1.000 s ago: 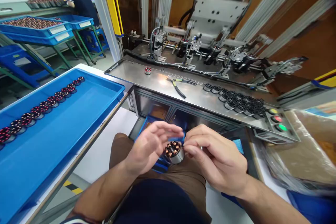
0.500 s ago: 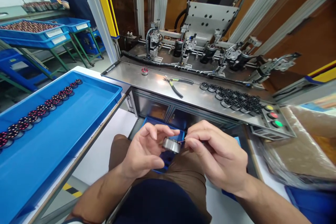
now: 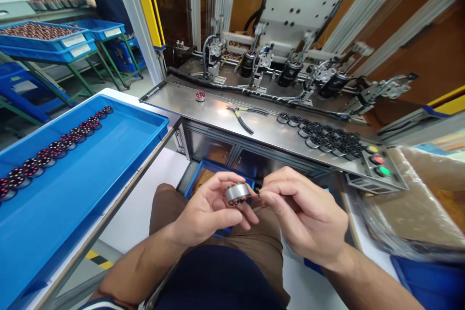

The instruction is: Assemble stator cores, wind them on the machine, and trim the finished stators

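In my left hand [image 3: 201, 213] is a wound motor stator [image 3: 238, 193], a silver metal ring with copper windings showing along its lower edge. The fingers curl behind and beneath it, with the thumb along the front. My right hand [image 3: 307, 213], just right of the ring, pinches a thin wire [image 3: 256, 194] that runs from the stator; its tip is hidden by the fingers. Both hands are above my lap. On the steel bench [image 3: 174, 101] ahead lie cutting pliers [image 3: 240, 120] with black and yellow-green handles, and a red-topped stator [image 3: 200, 97].
A blue tray [image 3: 90, 174] at left holds a row of stators [image 3: 67, 142]. Black ring parts [image 3: 327, 138] crowd the bench's right side, beside a button box [image 3: 381, 167]. Behind stands a machine with several clamping stations [image 3: 290, 72]. A person [image 3: 105, 0] works at far left.
The stator has been turned in my left hand, so copper windings now show underneath. My left fingers have moved from above it to behind and below. The right hand keeps its pinch.
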`<state>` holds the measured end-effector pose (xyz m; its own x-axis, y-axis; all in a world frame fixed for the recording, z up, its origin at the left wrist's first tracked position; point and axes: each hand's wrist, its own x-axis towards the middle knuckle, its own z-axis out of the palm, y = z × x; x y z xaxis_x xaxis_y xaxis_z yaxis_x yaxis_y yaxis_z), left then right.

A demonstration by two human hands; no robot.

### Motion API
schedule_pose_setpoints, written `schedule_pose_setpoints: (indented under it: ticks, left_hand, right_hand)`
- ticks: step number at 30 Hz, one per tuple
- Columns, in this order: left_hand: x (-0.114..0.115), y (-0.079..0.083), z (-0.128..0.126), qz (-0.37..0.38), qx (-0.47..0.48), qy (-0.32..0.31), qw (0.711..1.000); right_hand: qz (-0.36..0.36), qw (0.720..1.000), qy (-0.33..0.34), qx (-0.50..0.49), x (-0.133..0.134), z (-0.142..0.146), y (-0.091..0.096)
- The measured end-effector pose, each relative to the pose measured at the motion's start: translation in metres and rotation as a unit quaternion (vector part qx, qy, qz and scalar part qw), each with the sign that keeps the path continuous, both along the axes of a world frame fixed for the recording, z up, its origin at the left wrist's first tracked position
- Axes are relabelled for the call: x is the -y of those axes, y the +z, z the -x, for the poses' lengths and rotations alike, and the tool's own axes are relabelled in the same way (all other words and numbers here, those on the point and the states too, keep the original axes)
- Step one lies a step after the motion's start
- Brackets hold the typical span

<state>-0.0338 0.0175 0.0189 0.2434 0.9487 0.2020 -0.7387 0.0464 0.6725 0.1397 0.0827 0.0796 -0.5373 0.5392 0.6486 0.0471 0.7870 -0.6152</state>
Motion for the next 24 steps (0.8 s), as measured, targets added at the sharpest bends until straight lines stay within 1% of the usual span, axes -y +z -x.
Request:
schedule_pose_setpoints:
  ticks: [3,5,6,7,10,12,14,16,17,18,19,21,22,24]
  left_hand:
    - [0.001,0.003,-0.002,-0.040,-0.002,0.090,0.995]
    - [0.001,0.003,-0.003,-0.056,-0.013,0.125,0.990]
    - [0.001,0.002,-0.003,-0.054,-0.025,0.131,0.990]
    - [0.001,0.002,-0.003,-0.043,-0.038,0.122,0.991]
    - [0.001,-0.001,-0.002,-0.014,-0.053,0.063,0.996]
    - [0.001,-0.003,-0.002,-0.026,-0.060,0.062,0.996]
    - [0.000,-0.003,-0.002,-0.052,-0.078,0.108,0.990]
    - [-0.002,-0.004,-0.001,-0.076,-0.099,0.166,0.978]
    - [-0.003,-0.004,0.000,-0.084,-0.109,0.190,0.972]
    - [-0.004,-0.004,0.001,-0.089,-0.118,0.208,0.967]
    - [-0.006,-0.004,0.002,-0.093,-0.125,0.221,0.963]
    - [-0.008,-0.004,0.005,-0.096,-0.136,0.232,0.958]
    - [-0.009,-0.004,0.007,-0.098,-0.139,0.234,0.957]
    - [-0.010,-0.004,0.010,-0.105,-0.139,0.228,0.958]
  right_hand:
    - [0.027,1.000,0.001,0.002,0.000,0.001,-0.003]
    - [0.026,1.000,0.015,0.000,-0.001,0.001,-0.004]
    - [0.019,1.000,0.025,-0.001,-0.002,0.001,-0.005]
    - [0.010,0.999,0.037,-0.003,-0.002,0.000,-0.005]
    - [-0.009,0.998,0.063,-0.010,-0.005,-0.001,-0.004]
    - [-0.010,0.998,0.063,-0.014,-0.005,-0.002,-0.004]
    - [-0.015,0.999,0.043,-0.019,-0.003,-0.002,-0.004]
    - [-0.016,0.999,0.007,-0.033,0.003,-0.001,-0.005]
    - [-0.004,0.999,-0.014,-0.042,0.007,0.000,-0.006]
    - [0.021,0.998,-0.033,-0.051,0.011,0.001,-0.008]
    - [0.061,0.995,-0.047,-0.059,0.016,0.003,-0.010]
    - [0.177,0.980,-0.044,-0.074,0.026,0.008,-0.018]
    - [0.244,0.966,-0.025,-0.083,0.030,0.011,-0.023]
    - [0.377,0.919,0.030,-0.110,0.036,0.017,-0.035]
